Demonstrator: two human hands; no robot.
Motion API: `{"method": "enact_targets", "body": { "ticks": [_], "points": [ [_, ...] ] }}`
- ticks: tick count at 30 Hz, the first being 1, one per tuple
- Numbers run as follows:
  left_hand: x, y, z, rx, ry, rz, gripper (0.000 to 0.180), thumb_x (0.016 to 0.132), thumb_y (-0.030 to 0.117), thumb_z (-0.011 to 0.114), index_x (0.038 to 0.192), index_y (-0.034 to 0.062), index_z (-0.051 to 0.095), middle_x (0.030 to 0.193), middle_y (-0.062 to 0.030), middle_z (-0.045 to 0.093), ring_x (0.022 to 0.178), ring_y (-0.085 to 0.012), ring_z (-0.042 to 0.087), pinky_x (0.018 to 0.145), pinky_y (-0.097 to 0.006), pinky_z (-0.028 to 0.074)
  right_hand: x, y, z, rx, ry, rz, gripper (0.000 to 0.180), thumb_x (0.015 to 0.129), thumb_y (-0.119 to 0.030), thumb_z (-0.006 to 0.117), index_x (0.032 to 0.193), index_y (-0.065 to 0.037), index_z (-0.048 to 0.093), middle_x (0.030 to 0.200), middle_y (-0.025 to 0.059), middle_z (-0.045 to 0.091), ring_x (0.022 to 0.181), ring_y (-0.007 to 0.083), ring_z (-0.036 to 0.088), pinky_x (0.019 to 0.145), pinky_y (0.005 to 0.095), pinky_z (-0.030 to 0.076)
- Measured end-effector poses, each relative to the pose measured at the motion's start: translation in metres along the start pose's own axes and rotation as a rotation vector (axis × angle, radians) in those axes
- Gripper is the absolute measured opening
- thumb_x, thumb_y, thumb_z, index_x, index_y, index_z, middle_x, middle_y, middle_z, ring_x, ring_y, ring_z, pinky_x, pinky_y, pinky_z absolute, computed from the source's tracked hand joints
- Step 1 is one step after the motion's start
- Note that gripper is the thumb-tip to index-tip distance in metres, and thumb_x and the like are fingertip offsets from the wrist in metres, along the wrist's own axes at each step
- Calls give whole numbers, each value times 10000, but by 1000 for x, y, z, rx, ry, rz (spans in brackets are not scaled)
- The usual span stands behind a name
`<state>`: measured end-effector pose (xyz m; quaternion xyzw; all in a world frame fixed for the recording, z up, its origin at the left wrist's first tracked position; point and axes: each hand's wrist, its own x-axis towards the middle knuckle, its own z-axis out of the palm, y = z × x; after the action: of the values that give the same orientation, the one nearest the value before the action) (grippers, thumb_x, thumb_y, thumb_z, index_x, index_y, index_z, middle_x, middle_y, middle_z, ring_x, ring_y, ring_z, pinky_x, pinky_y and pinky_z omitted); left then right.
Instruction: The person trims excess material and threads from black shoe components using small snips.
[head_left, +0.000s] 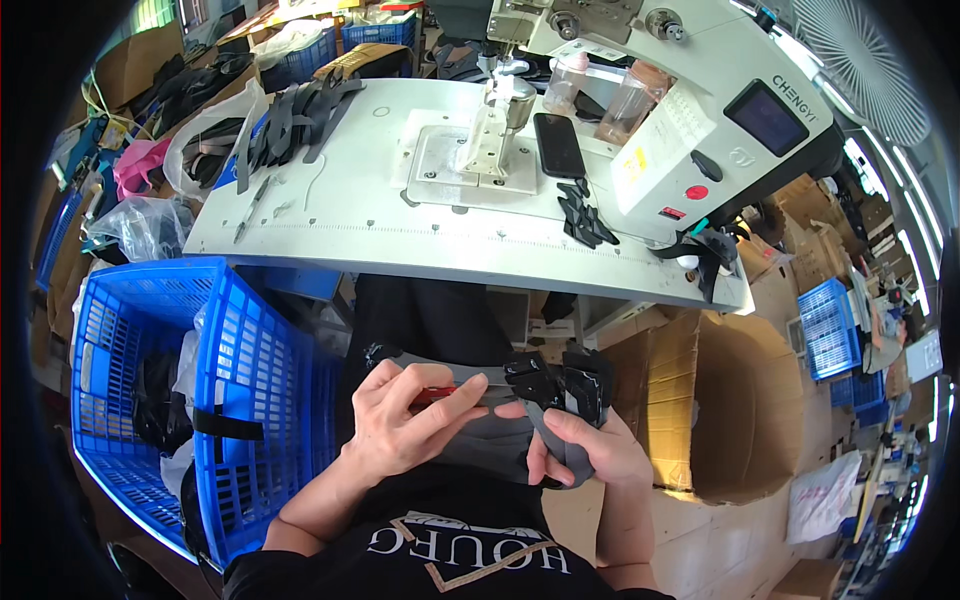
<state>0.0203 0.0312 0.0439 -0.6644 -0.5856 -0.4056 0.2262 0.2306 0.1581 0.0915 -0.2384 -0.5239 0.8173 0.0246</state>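
Right fingers clamp dark straps, left fingers something red, near white shirt lettering.

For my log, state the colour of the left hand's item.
The item shows red, in the head view.

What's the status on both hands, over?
Left hand: holding red item. Right hand: gripping black-and-grey straps. Blue basket left, apart from hands.
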Motion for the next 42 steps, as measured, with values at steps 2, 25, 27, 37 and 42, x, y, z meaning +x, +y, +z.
{"method": "enact_targets", "body": {
  "ticks": [2, 25, 27, 37, 42],
  "points": [
    [1, 4, 0, -65, 11, -31, 509, 611, 255, 882, 1087, 168, 726, 872, 27, 571, 647, -101, 495, 572, -261, 368, 1, 1, 2, -8, -5, -4, 473, 1030, -374, 528, 1310, 1, 595, 712, 136, 674, 481, 89, 507, 478, 225, 408],
    [3, 5, -1, -66, -9, -26, 523, 636, 249, 884, 1126, 175, 718, 879, 40, 573, 654, -75, 506, 593, -243, 364, -2, -1, 5, -16, 21, -40, 478, 1028, -376, 537, 1297, 13, 601, 710, 144, 666, 486, 95, 520, 484, 233, 419],
    [3, 3, -1, -64, -12, -20, 533, 667, 263, 882, 1165, 185, 710, 883, 55, 567, 642, -43, 495, 611, -227, 354, -2, -3, 6, -33, 26, -19, 484, 1029, -382, 534, 1302, 13, 598, 715, 144, 667, 490, 98, 520, 487, 238, 421],
    [3, 3, -1, -129, -26, -40, 511, 670, 267, 876, 1145, 166, 716, 880, 47, 568, 640, -56, 497, 599, -236, 368, -3, -2, 8, -63, 36, -41, 464, 1033, -361, 528, 1294, 16, 596, 705, 134, 664, 499, 100, 527, 503, 236, 428],
    [7, 6, 3, -185, 17, -76, 451, 627, 252, 880, 1039, 138, 736, 829, 15, 564, 630, -116, 521, 542, -262, 391, -2, 3, 11, -70, 53, -82, 414, 1033, -299, 530, 1280, 26, 597, 708, 133, 667, 499, 106, 538, 503, 237, 436]
  ]
}}
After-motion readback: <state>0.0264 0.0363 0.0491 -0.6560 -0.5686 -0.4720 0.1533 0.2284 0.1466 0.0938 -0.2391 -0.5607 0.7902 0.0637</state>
